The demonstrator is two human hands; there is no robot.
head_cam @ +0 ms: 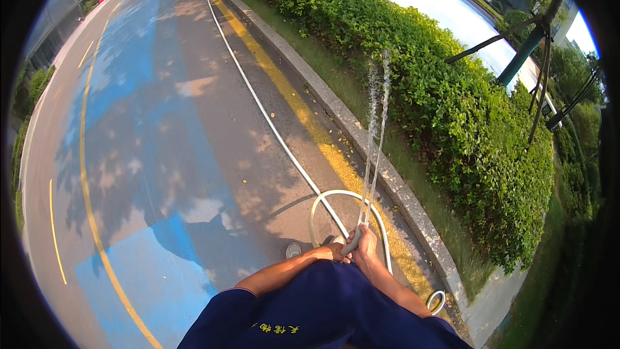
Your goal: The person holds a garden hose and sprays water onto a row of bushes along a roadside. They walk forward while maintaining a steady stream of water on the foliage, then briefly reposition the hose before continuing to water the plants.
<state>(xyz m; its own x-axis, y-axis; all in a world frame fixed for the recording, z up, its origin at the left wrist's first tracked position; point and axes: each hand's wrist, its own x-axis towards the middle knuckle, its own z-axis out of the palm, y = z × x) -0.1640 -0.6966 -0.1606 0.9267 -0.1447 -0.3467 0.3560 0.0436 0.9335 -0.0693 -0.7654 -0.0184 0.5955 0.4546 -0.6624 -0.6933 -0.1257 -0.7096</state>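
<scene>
Both my hands are close together in front of my waist. My left hand [337, 252] is closed round the pale garden hose [349, 246] a little behind its end. My right hand [366, 242] grips the hose at its mouth. Two thin streams of water [380, 140] shoot from the mouth over the kerb and reach the leafy green hedge [387, 68]. Beside my hands the hose makes a raised loop [348, 192], and a long white length [271, 123] lies along the road.
A stone kerb [334, 102] with a grass strip [407, 155] borders the road, beside a yellow painted line [295, 102]. A small hose coil [436, 302] lies at the lower right. My shoe [293, 250] stands left of the loop. A tree trunk with support poles [525, 53] rises behind the hedge.
</scene>
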